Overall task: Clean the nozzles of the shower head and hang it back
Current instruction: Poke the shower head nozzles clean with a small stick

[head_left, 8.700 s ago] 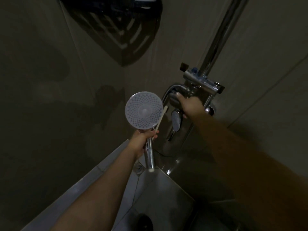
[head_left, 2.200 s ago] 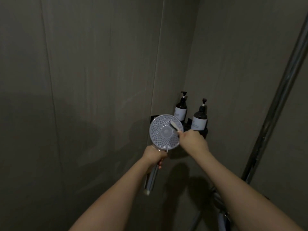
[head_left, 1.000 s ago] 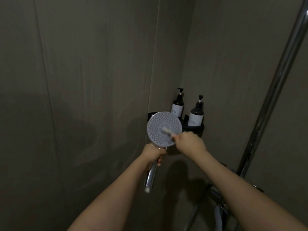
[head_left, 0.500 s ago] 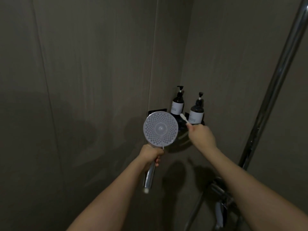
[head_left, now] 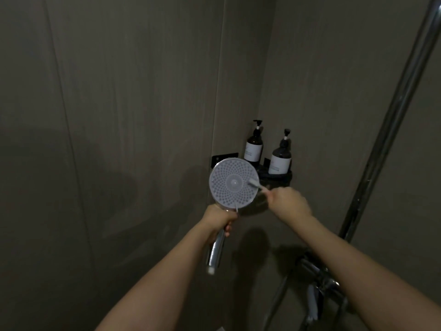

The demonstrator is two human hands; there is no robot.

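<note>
Head view: the shower head (head_left: pixel 233 185) is gripped by its handle in the left hand (head_left: pixel 218 219), a brush (head_left: pixel 254 182) pinched against its face by the right hand (head_left: pixel 287 203) (two pump bottles (head_left: pixel 279 158) stand in the corner shelf (head_left: pixel 285 180)).

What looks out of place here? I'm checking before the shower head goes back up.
Nothing stands out. The left hand grips the shower head by its handle, the right hand holds a brush on the nozzle face, and both pump bottles stand upright on the corner shelf.
</note>
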